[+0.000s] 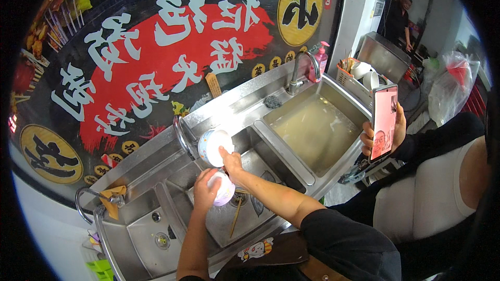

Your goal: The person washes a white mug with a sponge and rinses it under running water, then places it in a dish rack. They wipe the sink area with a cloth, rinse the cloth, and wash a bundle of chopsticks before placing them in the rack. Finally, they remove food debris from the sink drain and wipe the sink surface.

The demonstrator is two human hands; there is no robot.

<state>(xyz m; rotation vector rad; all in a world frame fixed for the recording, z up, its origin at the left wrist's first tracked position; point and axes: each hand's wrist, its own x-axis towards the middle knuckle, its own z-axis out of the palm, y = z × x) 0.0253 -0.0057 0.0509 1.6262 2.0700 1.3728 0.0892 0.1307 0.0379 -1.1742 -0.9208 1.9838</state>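
Left hand: the left hand (205, 190) is wrapping its fingers around a small white bowl with a pinkish rim (225, 189), gripping it from the left side over the middle basin
Right hand: the right hand (229, 158) is pinching the lower rim of a white rounded bowl with blue pattern (214, 147), fingers closed on it, tilting it with the opening facing up and left
Bowl positions: the patterned bowl is sitting just above the small one, both hanging over the middle stainless steel sink basin (245, 213), near the curved faucet (182, 135)
Basin contents: thin wooden chopsticks (235, 216) are lying on the basin floor below the hands
Right basin: the neighbouring steel basin (315, 130) is holding cloudy yellowish water; a second faucet (299, 73) and a pink pump bottle (320, 60) are standing behind it
Left basin: a smaller steel basin (148, 229) is lying to the left, with a yellow cloth (112, 200) draped at its edge
Bystander: another person's hand (388, 135) is holding up a pink-cased phone (384, 119) at the right, well apart from the bowls
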